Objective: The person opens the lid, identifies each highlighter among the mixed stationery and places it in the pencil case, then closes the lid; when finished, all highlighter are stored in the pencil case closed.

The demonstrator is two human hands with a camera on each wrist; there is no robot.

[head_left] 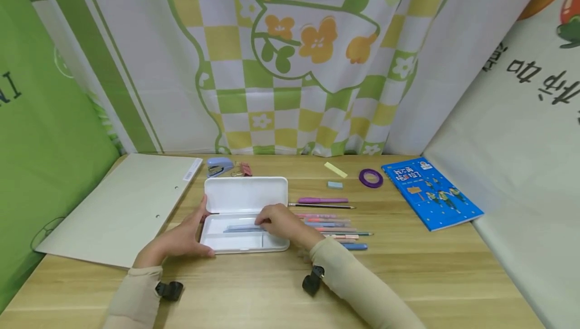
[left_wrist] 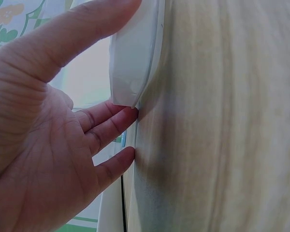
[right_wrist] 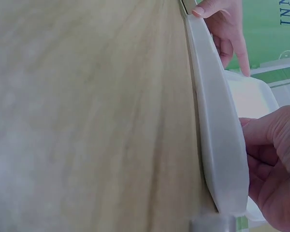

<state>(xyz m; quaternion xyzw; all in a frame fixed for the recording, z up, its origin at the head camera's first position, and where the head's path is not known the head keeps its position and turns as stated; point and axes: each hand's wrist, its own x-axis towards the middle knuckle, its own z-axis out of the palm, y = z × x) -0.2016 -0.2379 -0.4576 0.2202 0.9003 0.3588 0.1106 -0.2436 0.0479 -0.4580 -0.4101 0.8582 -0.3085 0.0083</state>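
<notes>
A white pencil case lies on the table with its lid raised at the back. My left hand spans the left end, holding the case with the thumb at the front corner and fingers toward the hinge. In the left wrist view, fingertips touch the end of the case. Inside the rear compartment lie slim pale-blue pens. My right hand reaches over the right side and pinches at their right ends. The right wrist view shows its curled fingers behind the case wall, which hides the fingertips.
Several pens and pencils lie right of the case, partly under my right forearm. Behind are a stapler, red binder clip, eraser and purple tape roll. A blue book lies right, a large pale board left.
</notes>
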